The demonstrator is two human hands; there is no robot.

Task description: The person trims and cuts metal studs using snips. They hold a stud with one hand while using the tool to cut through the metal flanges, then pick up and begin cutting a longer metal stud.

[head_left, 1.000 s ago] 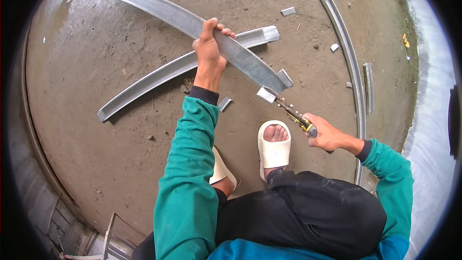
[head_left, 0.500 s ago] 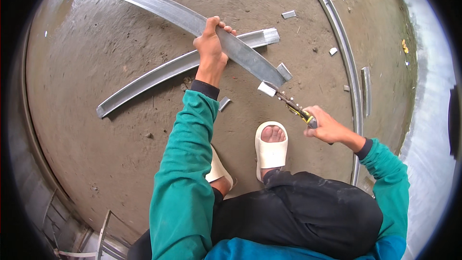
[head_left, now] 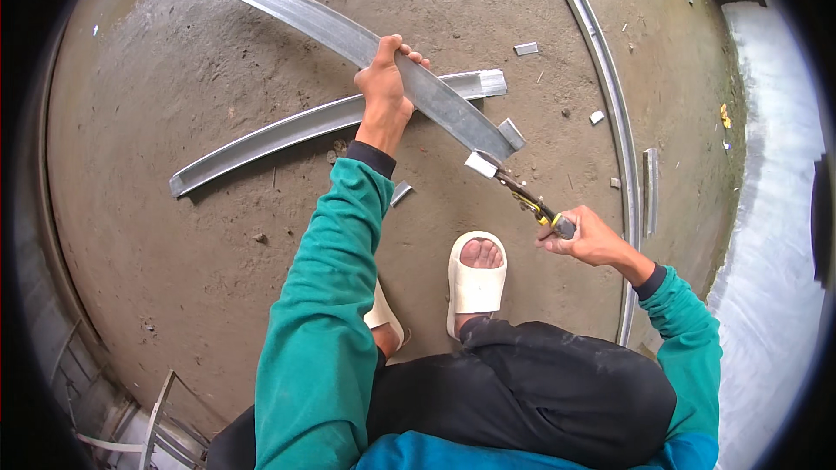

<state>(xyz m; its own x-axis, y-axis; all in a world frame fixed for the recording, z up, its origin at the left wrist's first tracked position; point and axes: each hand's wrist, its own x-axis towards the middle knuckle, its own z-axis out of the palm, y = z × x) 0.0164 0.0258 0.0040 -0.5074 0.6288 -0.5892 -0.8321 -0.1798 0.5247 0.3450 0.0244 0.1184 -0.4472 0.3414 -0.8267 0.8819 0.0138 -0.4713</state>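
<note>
My left hand [head_left: 384, 85] is closed around a long galvanized metal channel [head_left: 296, 16], thumb on one edge and fingers over the other. The channel slants from the far left down toward the middle, its near end with bent flaps [head_left: 511, 134]. My right hand [head_left: 585, 235] is wrapped round the yellow-and-black handles of a pair of tin snips [head_left: 533, 202]. Their jaws meet the channel's near end, beside a pale folded flap [head_left: 481, 164]; the blades are partly hidden there. Beneath my left hand, a second metal channel [head_left: 270, 141] lies crosswise on the ground.
A long metal rail [head_left: 614, 109] runs along the right, with a short channel piece [head_left: 650, 191] next to it. Small metal offcuts [head_left: 526, 49] are scattered over the brown ground [head_left: 218, 278]. My sandalled foot [head_left: 477, 283] is below the snips. A metal frame [head_left: 157, 418] stands at lower left.
The handles of the snips have drawn closer together in my right hand. The view has shifted slightly; my left hand keeps the same hold on the channel.
</note>
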